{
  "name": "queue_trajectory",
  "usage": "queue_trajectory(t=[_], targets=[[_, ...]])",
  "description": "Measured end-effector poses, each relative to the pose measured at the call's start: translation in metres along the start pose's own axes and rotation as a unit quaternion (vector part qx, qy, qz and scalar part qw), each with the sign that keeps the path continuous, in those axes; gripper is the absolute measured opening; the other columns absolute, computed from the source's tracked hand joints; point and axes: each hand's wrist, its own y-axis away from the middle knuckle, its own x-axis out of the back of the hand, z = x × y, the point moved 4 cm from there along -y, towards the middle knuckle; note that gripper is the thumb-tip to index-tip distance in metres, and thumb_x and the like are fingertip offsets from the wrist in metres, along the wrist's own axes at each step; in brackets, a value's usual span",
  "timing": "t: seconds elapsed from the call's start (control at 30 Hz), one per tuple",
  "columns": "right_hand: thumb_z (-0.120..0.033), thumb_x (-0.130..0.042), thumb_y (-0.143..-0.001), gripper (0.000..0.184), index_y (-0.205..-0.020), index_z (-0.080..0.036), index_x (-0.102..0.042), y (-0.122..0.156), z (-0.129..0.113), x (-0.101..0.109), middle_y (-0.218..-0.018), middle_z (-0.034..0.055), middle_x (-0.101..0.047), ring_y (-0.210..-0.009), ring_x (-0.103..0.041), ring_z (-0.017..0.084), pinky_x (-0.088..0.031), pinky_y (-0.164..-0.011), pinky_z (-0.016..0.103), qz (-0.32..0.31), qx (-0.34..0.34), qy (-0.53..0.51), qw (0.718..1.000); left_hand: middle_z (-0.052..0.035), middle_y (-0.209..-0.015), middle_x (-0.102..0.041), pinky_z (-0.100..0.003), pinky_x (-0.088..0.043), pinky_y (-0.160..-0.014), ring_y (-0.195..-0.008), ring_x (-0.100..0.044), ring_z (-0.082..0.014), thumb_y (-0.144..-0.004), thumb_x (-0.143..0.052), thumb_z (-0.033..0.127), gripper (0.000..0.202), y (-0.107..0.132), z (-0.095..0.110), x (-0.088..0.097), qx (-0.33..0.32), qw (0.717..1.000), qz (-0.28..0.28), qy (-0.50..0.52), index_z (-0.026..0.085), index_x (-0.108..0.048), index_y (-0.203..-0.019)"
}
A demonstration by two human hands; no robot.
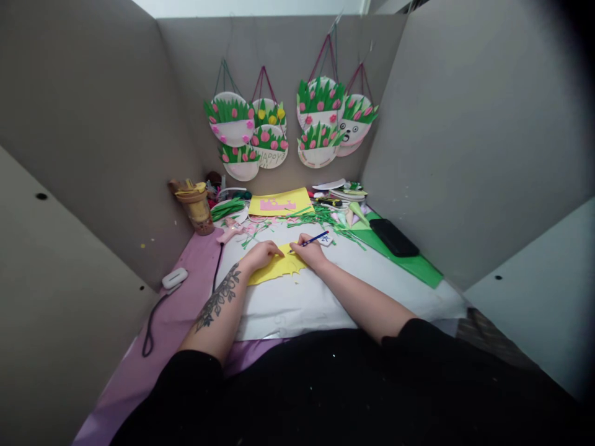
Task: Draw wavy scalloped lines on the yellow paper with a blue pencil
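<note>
A sheet of yellow paper [272,271] lies on the white covering in front of me, its near right edge cut into jagged curves. My left hand [263,255] rests on the sheet's upper left part, its index finger stretched out and pressing down; the other fingers are partly hidden. In my right hand [309,251] is a dark blue pencil [317,238] with a red end, slanting up to the right. Its lower tip is at the yellow paper, close to my left fingertip.
Behind lie green paper strips [320,215], a yellow sheet with pink cut-outs [279,202] and a pink glue gun [230,231]. A drink cup [198,210] stands left. A black phone-like object [394,238] lies right on green paper [421,269]. Paper-plate flower baskets [320,118] hang behind.
</note>
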Motion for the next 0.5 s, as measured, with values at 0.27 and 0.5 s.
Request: queue_trajectory(t=[0.27, 0.5], targets=[[-0.031, -0.059, -0.062, 0.023, -0.054, -0.021, -0.040, 0.0010, 0.0001, 0.0036, -0.050, -0.0062, -0.040, -0.053, -0.038, 0.010, -0.028, -0.050, 0.024, 0.015, -0.016, 0.002, 1.000, -0.0042, -0.098, -0.066, -0.025, -0.046, -0.085, -0.085, -0.062, -0.0137, -0.070, -0.042, -0.002, 0.049, -0.0003, 0.0006, 0.0002, 0.000, 1.000, -0.002, -0.004, 0.023, -0.074, -0.097], [-0.034, -0.060, -0.063, 0.024, -0.054, -0.021, -0.041, 0.0007, 0.0004, 0.0037, -0.050, -0.0062, -0.040, -0.053, -0.038, 0.011, -0.029, -0.051, 0.024, 0.015, -0.009, -0.001, 1.000, -0.0037, -0.098, -0.066, -0.024, -0.046, -0.085, -0.084, -0.062, -0.0133, -0.070, -0.042, -0.003, 0.050, -0.0002, 0.0025, 0.0014, 0.005, 1.000, -0.003, -0.002, 0.022, -0.074, -0.097]])
